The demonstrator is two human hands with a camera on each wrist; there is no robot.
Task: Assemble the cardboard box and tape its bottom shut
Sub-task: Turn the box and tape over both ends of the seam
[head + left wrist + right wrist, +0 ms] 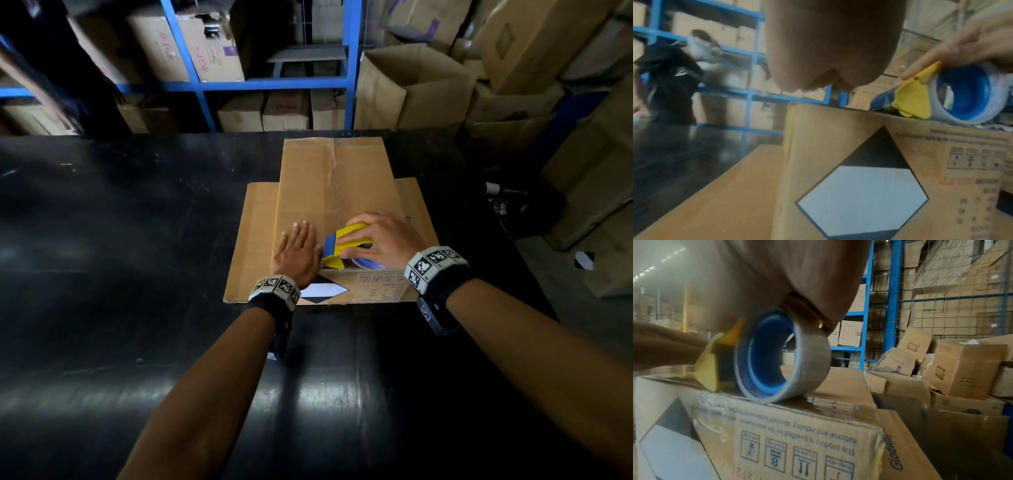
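A brown cardboard box [329,185] stands upside down on the black table [137,222], its bottom flaps folded shut on top and its side flaps spread on the table. My left hand [297,248] lies flat on the left bottom flap. My right hand [380,240] grips a yellow and blue tape dispenser [346,245] with a clear tape roll [777,356], set on the box's near edge by the middle seam. Clear tape [719,404] sticks to the near side wall, above the printed handling symbols. The black and white diamond label [863,191] is on that wall.
Blue shelving [349,61] filled with cartons stands behind the table. Loose and open cardboard boxes [414,85] pile up at the right. A person in dark clothes [668,81] stands beyond the table's far left. A flat cardboard sheet [715,194] lies left of the box.
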